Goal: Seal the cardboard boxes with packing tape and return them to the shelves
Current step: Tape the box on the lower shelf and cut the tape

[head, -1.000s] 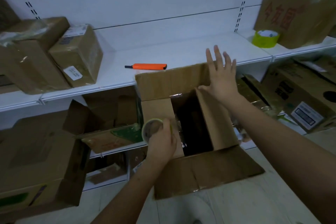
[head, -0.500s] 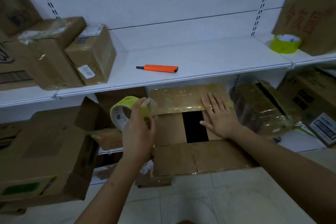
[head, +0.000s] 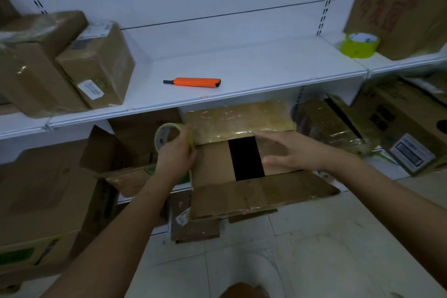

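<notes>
Below the shelf (head: pixel 242 94), left hand (head: pixel 175 156) grips tape roll (head: pixel 167 135); right hand (head: pixel 294 152), fingers straight, presses the half-closed cardboard box (head: pixel 242 198).

I read this as a stockroom | white slotted-upright shelving (head: pixel 242 68) | labelled, taped cardboard cartons (head: pixel 96 65) stacked on shelves | spare tape roll (head: pixel 359 45), orange cutter (head: pixel 193 82) | pale tiled floor (head: pixel 302 249)

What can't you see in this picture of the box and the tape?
Head view only:
- Inside the open box: the gap between the flaps is pure black.
- Tape roll: the left hand covers its near side.
- Shelf labels on the parcel: too blurred to read.
- Right hand: motion-blurred fingers.
</notes>
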A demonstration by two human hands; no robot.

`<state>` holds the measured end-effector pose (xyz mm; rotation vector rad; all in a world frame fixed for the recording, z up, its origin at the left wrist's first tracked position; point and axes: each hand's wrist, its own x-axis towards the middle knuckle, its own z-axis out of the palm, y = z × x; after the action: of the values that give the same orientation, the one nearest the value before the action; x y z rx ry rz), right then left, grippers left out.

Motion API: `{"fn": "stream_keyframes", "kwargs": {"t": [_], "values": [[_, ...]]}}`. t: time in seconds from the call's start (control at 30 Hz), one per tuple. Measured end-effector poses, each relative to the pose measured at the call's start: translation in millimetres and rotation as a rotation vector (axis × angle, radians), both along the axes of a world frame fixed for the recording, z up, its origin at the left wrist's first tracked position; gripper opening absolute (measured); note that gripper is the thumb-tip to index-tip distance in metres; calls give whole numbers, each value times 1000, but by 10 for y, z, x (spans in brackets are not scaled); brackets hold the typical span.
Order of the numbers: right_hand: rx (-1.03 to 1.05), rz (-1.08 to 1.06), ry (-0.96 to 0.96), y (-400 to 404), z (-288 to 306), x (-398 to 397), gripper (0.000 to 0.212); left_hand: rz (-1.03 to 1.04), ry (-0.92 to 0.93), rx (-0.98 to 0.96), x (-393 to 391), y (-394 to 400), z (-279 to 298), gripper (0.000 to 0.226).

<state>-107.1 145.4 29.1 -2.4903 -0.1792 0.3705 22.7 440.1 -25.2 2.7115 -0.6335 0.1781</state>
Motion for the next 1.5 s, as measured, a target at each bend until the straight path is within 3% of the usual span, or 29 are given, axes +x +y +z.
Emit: {"fn": "stream_keyframes", "kwargs": {"t": [0.07, 0.13, 0.2, 0.27, 0.33, 0.53, 0.67, 0.77, 0.87, 0.97, 1.1, 1.2, 1.33, 1.5], "values": [[-140, 126, 53, 202, 179, -385, 95, 2, 40, -75, 60, 7, -1, 52], [-472, 218, -49, 306, 132, -547, 86, -15, 72, -145, 85, 20, 11, 45], [-684, 175, -270, 314, 61, -489, 64, -19, 95, -189, 96, 10, 25, 44], [-697, 73, -624, 248, -46, -345, 44, -6, 88, -196, 85, -8, 34, 47], [-675, -39, -769, 233, -151, -186, 30, -20, 102, -209, 70, 3, 38, 47], [-711, -355, -299, 324, -688, 196, 62, 53, 371, -561, 99, 177, 179, 38], [-637, -410, -225, 421, -940, 187, 60, -22, 109, -274, -123, 250, 427, 38], [-605, -409, -223, 415, -925, 259, 60, -129, 10, -221, -350, 125, 704, 29], [-586, -410, -219, 392, -981, 269, 60, -310, 378, -437, -542, -202, 1016, 15], [-588, -411, -311, 371, -1033, 252, 60, -411, 782, -592, -574, -607, 1065, 20], [-489, -396, -491, 229, -1126, 209, 57, -479, 986, -539, -447, -1046, 902, 25], [-318, -398, -572, 48, -1186, 261, 57, -386, 1052, -440, -324, -1323, 814, 31], [182, -514, -659, -157, -1093, 400, 26, -318, 879, -90, -110, -1724, 760, 62], [862, -754, -395, -233, -988, 326, 38, -260, 949, 65, 127, -2143, 795, 63]]}}
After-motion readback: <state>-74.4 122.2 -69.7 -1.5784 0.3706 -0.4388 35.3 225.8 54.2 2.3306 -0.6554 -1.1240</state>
